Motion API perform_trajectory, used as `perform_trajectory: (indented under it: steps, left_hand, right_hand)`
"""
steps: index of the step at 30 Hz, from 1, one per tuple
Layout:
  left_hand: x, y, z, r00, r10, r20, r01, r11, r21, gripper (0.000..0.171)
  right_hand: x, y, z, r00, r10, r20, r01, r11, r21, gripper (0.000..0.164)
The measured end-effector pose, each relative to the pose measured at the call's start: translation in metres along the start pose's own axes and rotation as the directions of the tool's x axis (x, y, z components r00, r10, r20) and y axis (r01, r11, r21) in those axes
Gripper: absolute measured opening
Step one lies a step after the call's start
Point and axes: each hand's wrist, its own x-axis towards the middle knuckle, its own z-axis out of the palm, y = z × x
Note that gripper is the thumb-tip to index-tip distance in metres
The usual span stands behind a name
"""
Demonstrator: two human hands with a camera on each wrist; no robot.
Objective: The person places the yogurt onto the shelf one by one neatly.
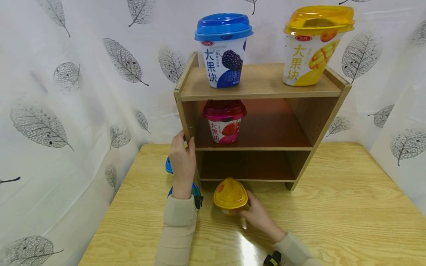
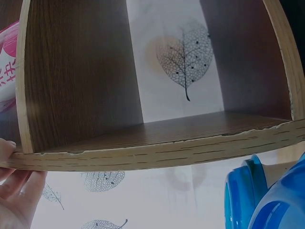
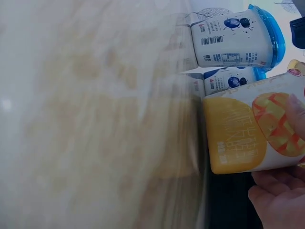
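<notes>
My left hand (image 1: 183,157) grips the left side panel of a wooden shelf (image 1: 246,149); the left wrist view shows the thumb on one face of the board and fingers on the other. Low in front of the shelf, my right hand (image 1: 259,214) holds a yellow-lidded yogurt cup (image 1: 230,195) by its side. Mango pieces (image 3: 276,121) are printed on that cup in the right wrist view. Its base is close to or on the table; I cannot tell which. Two blue-lidded yogurt cups (image 3: 233,40) stand left of it, partly hidden by my left arm in the head view.
On the shelf top stand a blue-lidded blackberry yogurt cup (image 1: 223,51) and a larger-looking yellow-lidded cup (image 1: 314,46). A pink-lidded strawberry cup (image 1: 225,122) sits at the left of the middle level. The wooden table (image 1: 359,192) meets a leaf-patterned curtain (image 1: 100,92) behind.
</notes>
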Motion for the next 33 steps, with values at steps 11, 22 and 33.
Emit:
perform_trajectory:
  steps: [11,22,33]
  left_hand:
    - [0.000,0.000,0.001,1.000,0.001,-0.008,-0.002,1.000,-0.007,0.023]
    - [-0.001,0.001,0.000,1.000,-0.001,-0.007,0.001,1.000,0.004,0.023]
    - [0.000,0.000,0.001,1.000,0.020,-0.021,-0.020,1.000,0.020,0.021]
  right_hand:
    - [-0.008,-0.021,-0.023,0.999,0.021,-0.048,-0.021,1.000,0.004,0.059]
    - [-0.014,-0.064,-0.068,0.996,-0.042,-0.083,0.038,0.998,-0.043,0.060]
    - [-0.009,-0.097,-0.116,0.955,-0.209,-0.209,0.190,0.976,-0.106,0.055]
